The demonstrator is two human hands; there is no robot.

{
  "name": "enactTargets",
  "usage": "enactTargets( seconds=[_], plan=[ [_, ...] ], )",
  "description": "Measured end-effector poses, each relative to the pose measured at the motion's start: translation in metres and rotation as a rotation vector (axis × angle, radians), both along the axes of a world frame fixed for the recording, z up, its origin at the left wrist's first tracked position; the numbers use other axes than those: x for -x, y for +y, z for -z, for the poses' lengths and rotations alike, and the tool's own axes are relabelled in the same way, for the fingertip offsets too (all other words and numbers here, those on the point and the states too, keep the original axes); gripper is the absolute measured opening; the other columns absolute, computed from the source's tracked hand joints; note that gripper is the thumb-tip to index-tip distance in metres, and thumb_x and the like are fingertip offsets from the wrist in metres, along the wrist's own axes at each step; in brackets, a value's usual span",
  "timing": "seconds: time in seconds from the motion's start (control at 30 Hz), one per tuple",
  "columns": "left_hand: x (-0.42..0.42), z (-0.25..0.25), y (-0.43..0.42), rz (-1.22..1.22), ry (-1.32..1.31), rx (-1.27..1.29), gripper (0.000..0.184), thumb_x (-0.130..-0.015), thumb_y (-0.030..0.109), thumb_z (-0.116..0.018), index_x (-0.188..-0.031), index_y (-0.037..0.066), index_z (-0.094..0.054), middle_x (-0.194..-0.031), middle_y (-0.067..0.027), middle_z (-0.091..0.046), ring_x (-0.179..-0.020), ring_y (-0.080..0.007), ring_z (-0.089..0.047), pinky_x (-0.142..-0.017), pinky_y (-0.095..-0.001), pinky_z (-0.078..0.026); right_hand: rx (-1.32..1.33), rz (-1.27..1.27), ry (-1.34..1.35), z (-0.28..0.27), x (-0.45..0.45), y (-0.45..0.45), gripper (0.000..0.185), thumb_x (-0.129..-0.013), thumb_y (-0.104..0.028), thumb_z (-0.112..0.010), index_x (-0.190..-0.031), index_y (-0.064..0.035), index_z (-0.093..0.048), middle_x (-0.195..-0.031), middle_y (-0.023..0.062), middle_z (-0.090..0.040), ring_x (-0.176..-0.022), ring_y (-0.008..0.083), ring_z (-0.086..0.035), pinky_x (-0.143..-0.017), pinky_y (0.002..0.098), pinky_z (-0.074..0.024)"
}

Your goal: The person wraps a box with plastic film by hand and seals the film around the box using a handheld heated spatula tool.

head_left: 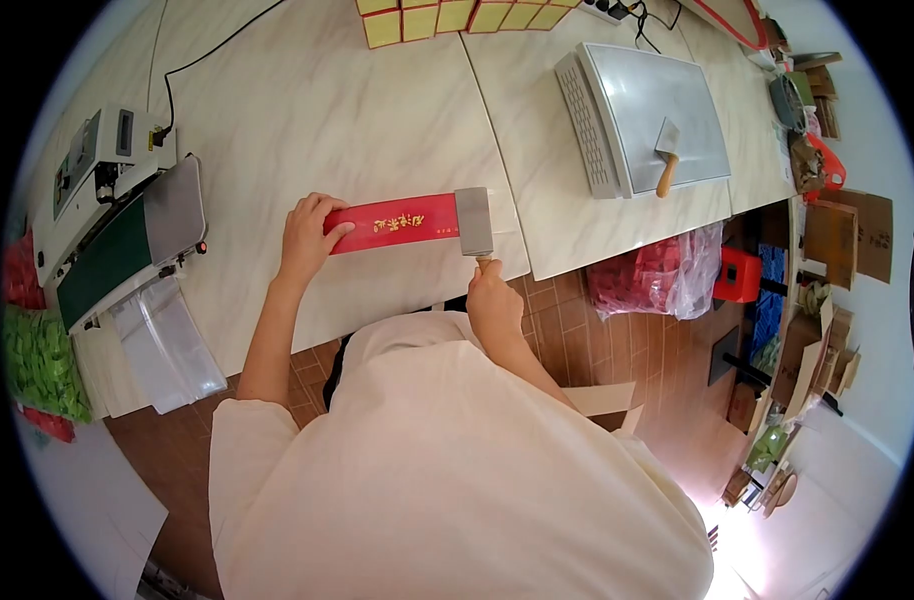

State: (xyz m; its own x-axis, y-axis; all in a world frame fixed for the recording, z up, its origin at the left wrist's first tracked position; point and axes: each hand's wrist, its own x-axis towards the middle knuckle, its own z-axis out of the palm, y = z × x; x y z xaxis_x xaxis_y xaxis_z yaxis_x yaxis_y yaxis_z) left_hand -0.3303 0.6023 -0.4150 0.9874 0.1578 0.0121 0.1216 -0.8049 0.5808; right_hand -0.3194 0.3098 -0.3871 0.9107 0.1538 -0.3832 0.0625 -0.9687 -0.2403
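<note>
A flat red packet (395,224) with gold lettering lies on the marbled table. My left hand (311,232) grips its left end, the thumb on top and the fingers curled at the far edge. My right hand (495,308) is closed round the wooden handle of a scraper (474,222). The scraper's wide metal blade lies over the packet's right end and hides it. Another scraper (667,157), with a wooden handle, rests on a metal-topped hot plate (652,105) to the right.
On the left stands a sealing machine (117,220) with a green belt, beside clear plastic bags (167,340). Yellow boxes with red edges (457,18) line the far side. A bag of red packets (657,275) is below the table at right. Cardboard boxes (852,235) fill the right wall.
</note>
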Motion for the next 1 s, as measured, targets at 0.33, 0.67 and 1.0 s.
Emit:
enactTargets(
  seconds=[0.33, 0.67, 1.0],
  plan=[
    [0.005, 0.005, 0.002, -0.009, -0.021, 0.010, 0.033, -0.078, 0.022, -0.075, -0.107, 0.010, -0.064, -0.104, -0.0052, -0.061, -0.101, -0.0254, -0.057, -0.088, -0.0397, -0.043, 0.049, 0.017, -0.004, -0.005, -0.008, -0.013, 0.028, -0.101, -0.029, -0.042, -0.101, -0.0007, -0.044, -0.071, 0.0212, -0.067, -0.066, 0.0400, -0.068, -0.060, 0.0497, -0.0542],
    [0.049, 0.045, 0.030, -0.534, -0.150, 0.092, 0.045, -0.087, 0.024, -0.070, -0.126, 0.009, -0.053, -0.117, -0.0114, -0.059, -0.109, -0.0276, -0.057, -0.095, -0.0394, -0.044, -0.141, -0.140, -0.150, -0.030, -0.037, -0.038, 0.027, -0.103, -0.032, -0.042, -0.109, -0.0053, -0.044, -0.077, 0.0240, -0.065, -0.070, 0.0465, -0.063, -0.057, 0.0543, -0.0467],
    [0.066, 0.053, 0.039, -0.490, 0.127, 1.140, 0.028, -0.097, 0.027, -0.059, -0.109, 0.001, -0.062, -0.111, -0.0085, -0.066, -0.104, -0.0173, -0.063, -0.095, -0.0307, -0.046, -0.516, -0.895, 0.144, -0.012, -0.077, 0.066, 0.017, -0.095, -0.020, -0.059, -0.104, -0.0058, -0.059, -0.093, 0.0119, -0.067, -0.088, 0.0327, -0.064, -0.068, 0.0424, -0.0500]
  ],
)
